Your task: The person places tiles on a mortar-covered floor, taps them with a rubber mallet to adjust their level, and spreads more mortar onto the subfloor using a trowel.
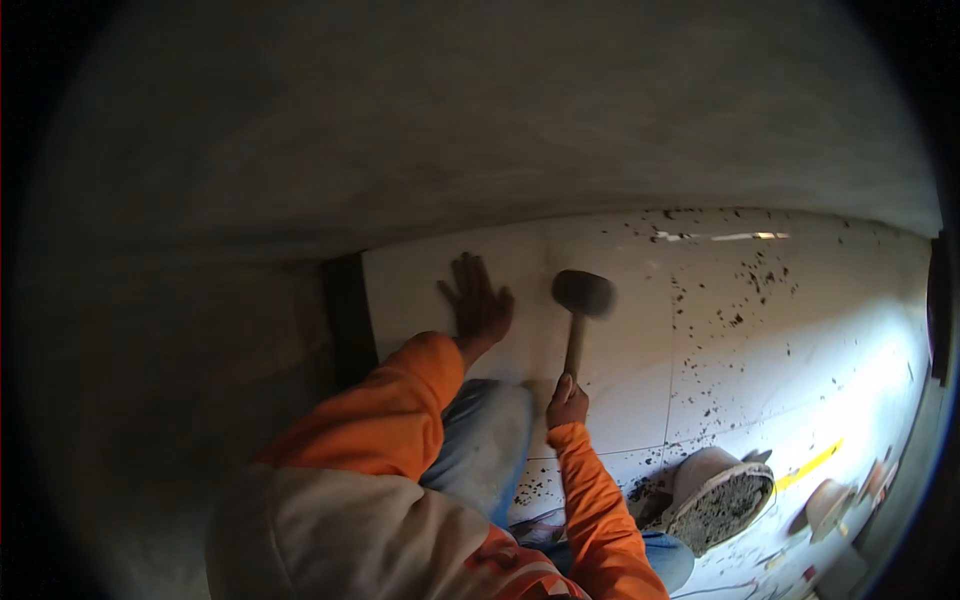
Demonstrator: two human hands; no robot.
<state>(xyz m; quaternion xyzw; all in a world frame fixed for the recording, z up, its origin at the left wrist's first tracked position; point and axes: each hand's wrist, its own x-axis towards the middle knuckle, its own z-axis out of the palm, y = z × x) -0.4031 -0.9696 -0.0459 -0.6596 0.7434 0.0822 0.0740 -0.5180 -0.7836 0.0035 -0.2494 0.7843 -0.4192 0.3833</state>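
My left hand point(480, 305) lies flat on a large white floor tile point(420, 285), its fingers spread toward the wall. In my right hand point(567, 402) is the wooden handle of a rubber mallet point(583, 293). The mallet's dark head is slightly blurred and sits over the same tile, to the right of my left hand. Whether the head touches the tile, I cannot tell. A dark strip point(348, 310) borders the tile's left edge.
A bare grey wall point(500, 120) rises along the far side. Dark crumbs point(740, 318) are scattered over the tiles to the right. Near my right knee a bucket of grey mortar point(722, 505) stands tilted in view, with a yellow bar point(810, 465) beyond it.
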